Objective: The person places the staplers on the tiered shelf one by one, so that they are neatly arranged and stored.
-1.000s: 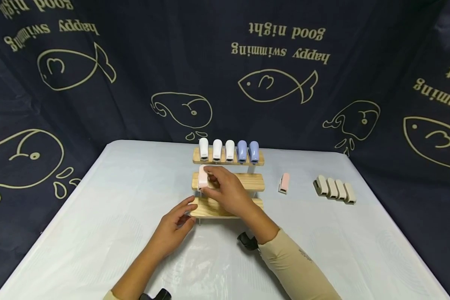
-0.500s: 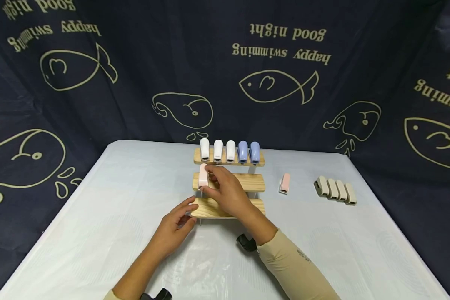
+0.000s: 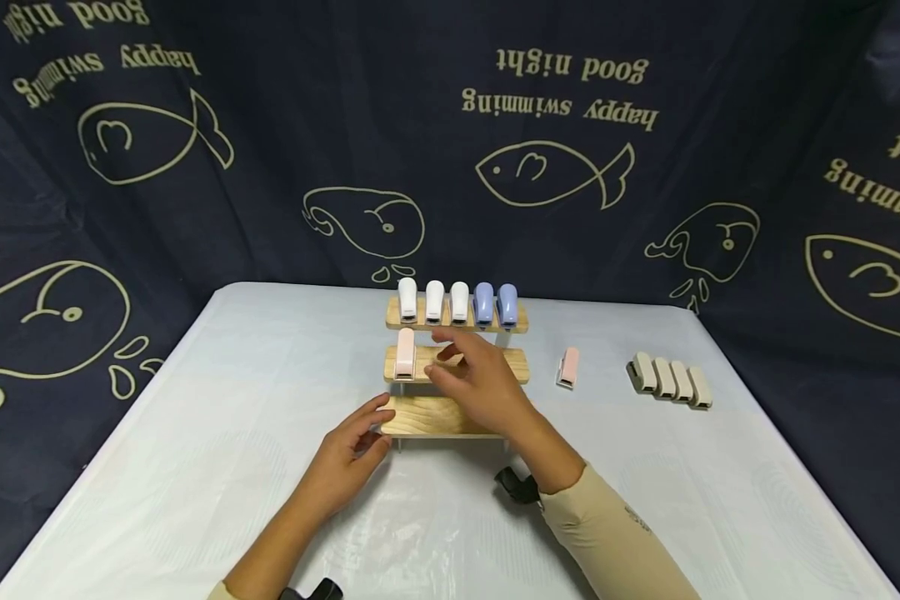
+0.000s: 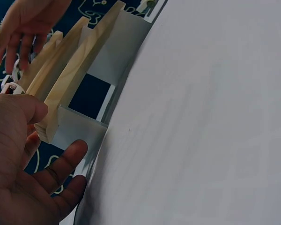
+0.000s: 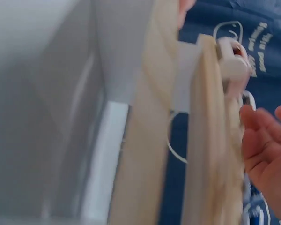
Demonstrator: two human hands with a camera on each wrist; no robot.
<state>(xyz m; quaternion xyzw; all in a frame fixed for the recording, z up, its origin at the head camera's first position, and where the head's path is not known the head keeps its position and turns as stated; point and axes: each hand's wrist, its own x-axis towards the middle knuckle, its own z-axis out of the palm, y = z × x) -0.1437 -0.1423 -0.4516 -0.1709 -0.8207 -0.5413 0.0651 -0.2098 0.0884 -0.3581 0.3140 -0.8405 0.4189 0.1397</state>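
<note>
The only writing around is on the dark backdrop cloth [image 3: 270, 125]: "good night" and "happy swimming", printed upside down among outline fish and whales. No readable brand on the staplers themselves.

The pink stapler [image 3: 404, 354] is small, pale pink and rounded, lying at the left end of the middle step of the wooden rack [image 3: 450, 414], nose toward the camera. The right hand [image 3: 480, 383] hovers just beside it over the middle step, fingers loosely spread and holding nothing. The left hand [image 3: 348, 454] rests on the worktop [image 3: 195, 467] with relaxed fingers, fingertips touching the left end of the bottom step; the left wrist view shows the thumb and fingers either side of that plank end.

On the top step sit three white staplers [image 3: 432, 301] and two blue staplers [image 3: 495, 303] in a row. A second pink one [image 3: 567, 367] lies on the worktop right of the rack, and four beige staplers [image 3: 669, 380] sit farther right, side by side.
</note>
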